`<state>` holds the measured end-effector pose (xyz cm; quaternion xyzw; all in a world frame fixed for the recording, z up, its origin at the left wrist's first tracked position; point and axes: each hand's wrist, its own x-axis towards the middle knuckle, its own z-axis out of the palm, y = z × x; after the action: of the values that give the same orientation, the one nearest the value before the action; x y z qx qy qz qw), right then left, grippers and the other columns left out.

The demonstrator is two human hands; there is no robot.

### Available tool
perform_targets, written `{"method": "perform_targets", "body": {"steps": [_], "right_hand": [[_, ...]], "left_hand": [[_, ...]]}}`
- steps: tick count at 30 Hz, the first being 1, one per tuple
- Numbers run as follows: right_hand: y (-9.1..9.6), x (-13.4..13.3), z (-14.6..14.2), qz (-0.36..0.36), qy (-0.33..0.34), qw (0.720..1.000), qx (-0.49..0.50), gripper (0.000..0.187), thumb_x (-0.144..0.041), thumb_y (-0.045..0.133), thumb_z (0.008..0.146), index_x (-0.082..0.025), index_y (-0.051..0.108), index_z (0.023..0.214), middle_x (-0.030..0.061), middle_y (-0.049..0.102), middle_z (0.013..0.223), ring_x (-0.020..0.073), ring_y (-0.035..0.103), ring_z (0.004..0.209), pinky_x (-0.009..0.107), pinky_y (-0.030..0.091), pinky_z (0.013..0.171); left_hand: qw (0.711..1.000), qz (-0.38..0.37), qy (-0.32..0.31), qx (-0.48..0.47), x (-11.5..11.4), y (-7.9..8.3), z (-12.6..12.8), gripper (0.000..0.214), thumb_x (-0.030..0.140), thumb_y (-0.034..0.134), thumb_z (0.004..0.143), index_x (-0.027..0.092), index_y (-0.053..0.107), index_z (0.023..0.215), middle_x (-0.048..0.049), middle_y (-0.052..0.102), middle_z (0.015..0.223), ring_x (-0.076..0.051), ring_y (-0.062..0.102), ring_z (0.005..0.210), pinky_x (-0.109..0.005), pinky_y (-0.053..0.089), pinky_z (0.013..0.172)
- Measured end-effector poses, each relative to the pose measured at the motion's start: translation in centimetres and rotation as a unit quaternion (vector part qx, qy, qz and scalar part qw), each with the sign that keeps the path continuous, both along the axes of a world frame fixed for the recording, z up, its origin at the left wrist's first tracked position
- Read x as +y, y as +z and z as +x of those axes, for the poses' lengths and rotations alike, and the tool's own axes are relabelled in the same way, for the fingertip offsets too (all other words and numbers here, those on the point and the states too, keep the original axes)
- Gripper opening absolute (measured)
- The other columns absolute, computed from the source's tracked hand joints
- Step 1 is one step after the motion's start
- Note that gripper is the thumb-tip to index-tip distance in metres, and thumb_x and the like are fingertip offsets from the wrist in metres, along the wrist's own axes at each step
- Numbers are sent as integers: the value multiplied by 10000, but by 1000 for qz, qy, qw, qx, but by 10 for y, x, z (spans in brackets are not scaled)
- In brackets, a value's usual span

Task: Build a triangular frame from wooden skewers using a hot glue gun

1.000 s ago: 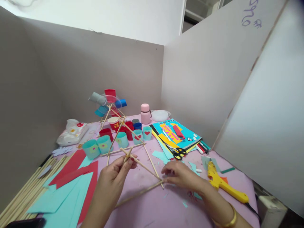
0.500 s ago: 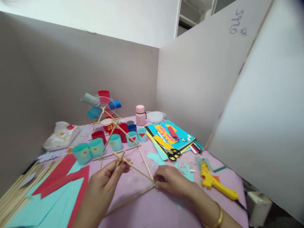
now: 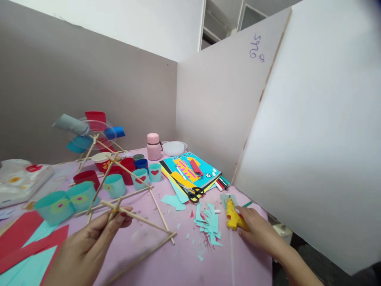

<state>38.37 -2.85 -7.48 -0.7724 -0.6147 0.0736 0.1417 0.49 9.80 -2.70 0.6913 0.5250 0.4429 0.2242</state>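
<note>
Nearest, the left hand (image 3: pixel 86 246) pinches one peak of the stick frame (image 3: pixel 145 221), its grip closed where the sticks cross. The frame stands on the purple tabletop (image 3: pixel 202 266), with a second peak farther back; at its near right corner the sticks cross and their ends poke out. To the left of the left hand, red sheets (image 3: pixel 20 234) and light-blue sheets (image 3: pixel 32 266) overlap.

On the right, well apart from the frame, the right hand (image 3: pixel 258 228) is closed over the handle of the yellow glue gun (image 3: pixel 233 216), thumb and finger on either side. The gun's tip lies by a grey-green piece, pointing away. Between gun and frame lie light-blue scraps (image 3: pixel 210 224).

Beyond the scraps, black-handled scissors (image 3: pixel 190 192) lie at the near edge of a paper stack (image 3: pixel 205 167), with markers (image 3: pixel 220 184) along its right side. Left of the stack, light-blue cups (image 3: pixel 114 186), some with hearts or flowers, stand near the frame, partly behind its sticks. Behind them are red cups (image 3: pixel 127 171) and a paper cup (image 3: pixel 101 161).

Farther still stand a pink bottle (image 3: pixel 154 149), a white bowl (image 3: pixel 173 149) just beside it, and, at left, a clear wheel (image 3: pixel 98 125) bearing coloured cups on its own stick stand. Grey panels (image 3: pixel 143 87) rise behind.
</note>
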Motion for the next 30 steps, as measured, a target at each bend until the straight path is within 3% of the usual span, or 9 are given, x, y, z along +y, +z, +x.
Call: {"method": "perform_targets", "body": {"steps": [7,11,13,15,17,20,22,25,30], "right_hand": [[-47,-5,16,100,29,994,41,429,-251,457,795,-171,498,1214,196,540,1264,305,500,1151,437,374,991],[-43,-20,21,168,19,969,179,521,-397,512,798,-158,441,1255,181,522,1282,311,479,1178,494,338,1014],[-26,-25,11,198,-31,914,354,577,-427,611,749,-223,441,1261,127,533,1283,284,497,1167,421,404,979],[-6,-26,-8,199,-96,799,559,648,-419,716,668,-269,461,1245,83,586,1235,264,549,1115,324,513,849],[10,-22,-31,178,-110,748,630,531,-485,644,735,-246,515,1190,67,657,1126,226,628,994,286,556,760],[22,-15,-60,76,-126,598,788,352,-332,740,689,-151,647,977,60,726,916,183,689,778,256,582,695],[24,-12,-71,41,-138,525,839,252,-219,759,676,-124,681,896,63,738,873,161,694,753,215,581,689],[26,-10,-81,15,-127,467,875,202,-148,738,697,-127,700,894,78,738,911,165,691,835,213,567,755],[31,-3,-100,-90,-36,433,896,218,-193,744,702,-108,709,900,93,734,888,190,687,854,258,561,773]], "left_hand": [[997,-75,-33,1,-19,25,9,405,585,484,727,240,674,820,-25,734,884,-264,630,962,-358,474,846],[995,-79,-53,-11,-23,25,10,380,549,475,772,223,658,840,-25,721,876,-241,630,938,-327,471,823],[995,-79,-59,-21,-24,25,11,358,525,474,786,221,655,837,-20,717,856,-229,633,910,-315,474,807],[995,-74,-63,-32,-25,26,12,334,499,477,795,218,653,828,-17,715,845,-219,634,896,-302,476,793],[995,-72,-65,-38,-27,27,14,318,478,474,809,216,654,830,-13,712,834,-208,634,886,-291,475,785],[994,-69,-74,-34,-28,27,14,307,457,465,831,218,657,841,-1,707,818,-192,637,857,-281,469,772],[994,-66,-77,-30,-28,26,14,304,446,462,840,215,660,836,1,707,815,-185,637,839,-276,465,757],[995,-68,-73,-31,-29,26,14,300,430,463,846,207,662,827,-1,709,810,-183,635,847,-263,459,740],[994,-69,-80,-28,-30,28,14,286,404,459,854,202,660,831,6,703,767,-168,640,782,-250,452,707]]}}
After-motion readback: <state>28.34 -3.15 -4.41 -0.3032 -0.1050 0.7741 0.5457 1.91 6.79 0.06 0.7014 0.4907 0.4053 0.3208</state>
